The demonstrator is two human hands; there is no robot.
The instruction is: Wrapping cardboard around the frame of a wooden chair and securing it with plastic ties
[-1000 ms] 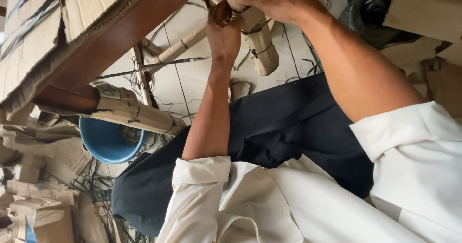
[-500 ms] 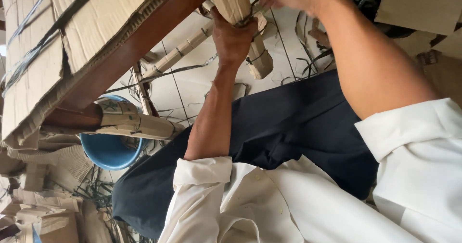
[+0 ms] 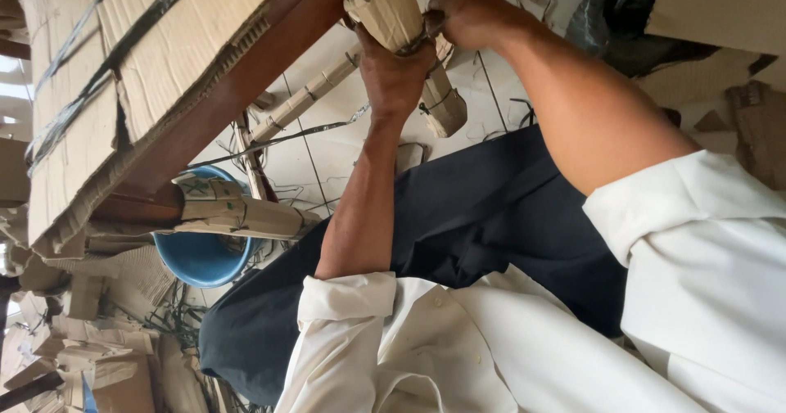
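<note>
Nearest are the white sleeves and dark trousers [image 3: 491, 216]. Beyond them the left hand [image 3: 395, 73] wraps a rolled cardboard bundle [image 3: 391, 13], fingers pressed tight round its lower part. Just right of the bundle, the right hand [image 3: 467, 12] pinches its dark binding strap. The bundle looks light, stiff yet crushable; best held mid-length. Beyond lies the tiled floor [image 3: 327, 143].

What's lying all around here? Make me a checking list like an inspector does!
Surface: tiled floor, littered.
Job's things: cardboard roll, bound with dark strap.
Clutter: tied cardboard bundle, blue bucket, cardboard scraps.
Grippers: left hand grips the cardboard roll; right hand touches it, grip unclear.
Cables: nothing seen; only loose dark straps.
Surroundings: wooden table stacked with cardboard, black bag.
</note>
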